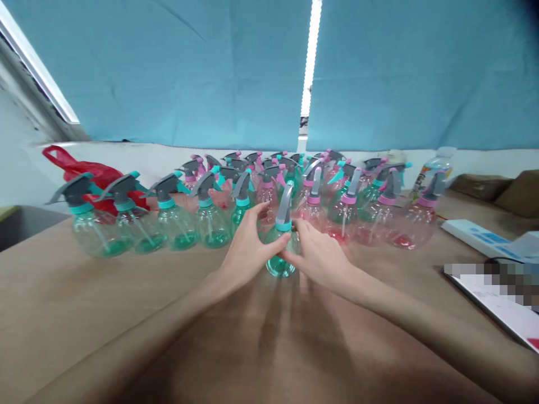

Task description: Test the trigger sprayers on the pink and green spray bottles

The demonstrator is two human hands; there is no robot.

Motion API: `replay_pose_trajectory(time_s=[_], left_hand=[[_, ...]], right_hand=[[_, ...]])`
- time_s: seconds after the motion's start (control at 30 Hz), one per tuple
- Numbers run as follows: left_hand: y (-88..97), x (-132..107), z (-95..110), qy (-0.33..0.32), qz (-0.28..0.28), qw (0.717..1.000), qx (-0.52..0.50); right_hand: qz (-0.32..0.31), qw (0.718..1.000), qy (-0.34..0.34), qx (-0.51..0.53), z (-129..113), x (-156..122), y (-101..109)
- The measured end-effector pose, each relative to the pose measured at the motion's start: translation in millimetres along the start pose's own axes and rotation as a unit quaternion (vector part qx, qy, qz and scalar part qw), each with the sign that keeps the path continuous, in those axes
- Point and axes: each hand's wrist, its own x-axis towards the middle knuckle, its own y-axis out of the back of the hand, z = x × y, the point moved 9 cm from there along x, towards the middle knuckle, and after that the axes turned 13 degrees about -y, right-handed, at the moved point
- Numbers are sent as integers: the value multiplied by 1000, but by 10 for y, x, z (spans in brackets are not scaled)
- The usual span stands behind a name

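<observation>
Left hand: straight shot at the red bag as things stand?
Probably not: the left hand is at the nearest spray bottle, and the leftmost spray bottles stand in front of the red bag. Reaching over their tops looks possible.

we see a blue curtain (168,73) across the back, split by a bright strip of light (311,62), a pale wall (17,129) at left, and a brown table (54,292) below.

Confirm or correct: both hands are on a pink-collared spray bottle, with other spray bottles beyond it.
Not pink: the head view shows a turquoise collar on the spray bottle. The left hand and right hand are on it, with other spray bottles beyond.
</observation>
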Motion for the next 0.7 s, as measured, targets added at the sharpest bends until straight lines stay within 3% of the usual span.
replay_pose_trajectory(time_s=[0.1,0.3,0.43,0.6,0.7], left_hand=[[-106,41,183,7,-10,999,-47],[-260,-82,476,-30,-10,992,-122],[-337,-119,495,-32,-31,988,-147],[-334,-64,452,-19,-36,980,-196],[-353,-60,440,-3,-54,976,-210]], right_hand=[[-1,999,34,-13,-13,-259,24],[84,985,153,-3,-83,-682,164],[33,985,163,42,84,-740,97],[-42,990,122,47,542,-571,-84],[-62,988,137,38,757,-510,-179]])
